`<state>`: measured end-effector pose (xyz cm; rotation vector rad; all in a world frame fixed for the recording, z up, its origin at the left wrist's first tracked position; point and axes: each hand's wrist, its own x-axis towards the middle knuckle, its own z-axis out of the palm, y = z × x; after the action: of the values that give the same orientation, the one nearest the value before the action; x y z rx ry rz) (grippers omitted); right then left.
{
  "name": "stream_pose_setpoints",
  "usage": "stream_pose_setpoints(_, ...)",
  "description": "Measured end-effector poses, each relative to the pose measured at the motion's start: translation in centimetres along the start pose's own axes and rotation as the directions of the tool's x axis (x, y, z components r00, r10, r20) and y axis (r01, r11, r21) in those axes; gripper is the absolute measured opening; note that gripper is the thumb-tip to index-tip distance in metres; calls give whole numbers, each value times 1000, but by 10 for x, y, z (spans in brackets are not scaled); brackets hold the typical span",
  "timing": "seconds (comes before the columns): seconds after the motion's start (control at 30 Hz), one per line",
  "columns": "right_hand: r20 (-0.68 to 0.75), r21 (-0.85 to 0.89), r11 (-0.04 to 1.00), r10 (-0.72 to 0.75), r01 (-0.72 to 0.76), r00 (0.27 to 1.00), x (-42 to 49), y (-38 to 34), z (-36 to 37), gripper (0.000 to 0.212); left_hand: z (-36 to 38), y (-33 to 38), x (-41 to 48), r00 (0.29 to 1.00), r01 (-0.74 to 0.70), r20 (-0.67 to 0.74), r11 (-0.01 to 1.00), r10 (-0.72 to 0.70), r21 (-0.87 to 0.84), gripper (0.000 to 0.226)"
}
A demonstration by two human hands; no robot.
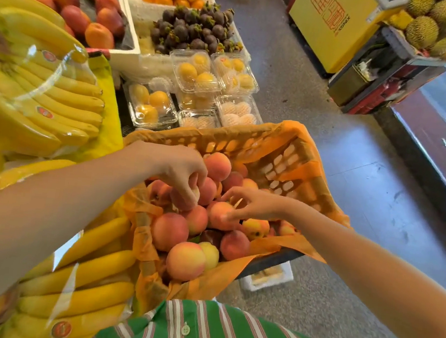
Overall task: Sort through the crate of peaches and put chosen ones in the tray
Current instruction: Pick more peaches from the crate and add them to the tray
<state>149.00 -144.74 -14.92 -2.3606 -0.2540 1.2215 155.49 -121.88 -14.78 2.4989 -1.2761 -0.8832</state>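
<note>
I have both hands down in the crate (280, 158), an orange slatted box lined with orange plastic, tilted toward me and piled with peaches (197, 215). My left hand (180, 172) reaches in from the left, fingers curled down and pinched on a peach (186, 196) in the upper middle of the pile; the fingertips wrap its top, so it is gripping that fruit, though I cannot tell whether the fruit is lifted off its neighbours. My right hand (251, 203) comes in from the right, fingers spread narrow, the tips resting on a second peach (219, 215) just below and to the right of the first; thumb and forefinger touch its upper side without closing round it. The two hands are near each other, with one or two fruits between them. More peaches lie toward me, the biggest at the near rim beside a paler yellow one. I see no tray that I can pick out for the chosen fruit. Left of the crate lie bananas (58, 102) under clear wrap, touching the liner. Beyond the crate sit clear boxes (196, 72) of yellow fruit, some in foam nets, and behind them mangosteens (195, 32). My striped green shirt (226, 337) fills the bottom edge
</note>
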Motion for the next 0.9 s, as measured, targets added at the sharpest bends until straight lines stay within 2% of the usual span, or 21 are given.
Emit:
stream_pose_setpoints(0.07, -47, -124, 992, -23, 17, 999, 6, -1, 15, 67, 6, 5, -5, 998, 47, 48, 998, -49, 28, 62)
stream_pose_setpoints(0.13, -114, -114, 992, -72, 59, 991, 6, 1, 21, 67, 10, 8, -9, 996, 78, 50, 997, -79, 10, 67)
stream_pose_setpoints(0.2, -130, 59, 997, -45, 53, 990, 1, 8, 19, 61, 13, 11, -13, 994, 106, 37, 994, -106, 1, 66)
stream_pose_setpoints(0.27, -116, 309, 950, -2, 38, 993, -7, 18, 17, 54, 15, 13, -15, 994, 110, -4, 993, -110, -35, 64)
stream_pose_setpoints(0.37, -80, 611, 789, -7, 55, 997, -16, 31, 15, 63, 18, 27, -13, 987, -14, -157, 964, -29, -266, 66)
stream_pose_setpoints(0.47, -74, 761, 646, -7, 61, 997, -24, 28, 14, 62, 18, 55, -4, 969, -119, -249, 878, 0, -464, 73)
stream_pose_setpoints(0.57, -113, 727, 680, -14, 92, 994, -32, 21, 10, 72, 23, 71, 7, 948, -121, -313, 843, -58, -523, 72)
stream_pose_setpoints(0.63, -80, 681, 728, -39, 83, 996, -35, 20, 7, 82, 23, 70, 9, 943, -117, -322, 821, -85, -558, 67)
stream_pose_setpoints(0.73, 3, 667, 745, -41, 29, 999, -36, 24, 5, 91, 19, 66, 4, 955, -104, -283, 798, -86, -594, 52)
stream_pose_setpoints(0.8, 9, 579, 815, -9, 3, 1000, -33, 26, 8, 78, 17, 60, -2, 955, -71, -267, 782, -125, -619, 50)
stream_pose_setpoints(0.87, 21, 372, 928, 18, -25, 1000, -30, 27, 14, 43, 16, 54, -8, 952, -25, -249, 762, -180, -647, 56)
stream_pose_setpoints(0.9, 64, 269, 962, 30, -47, 997, -30, 25, 17, 36, 16, 50, -10, 949, -6, -243, 760, -201, -650, 60)
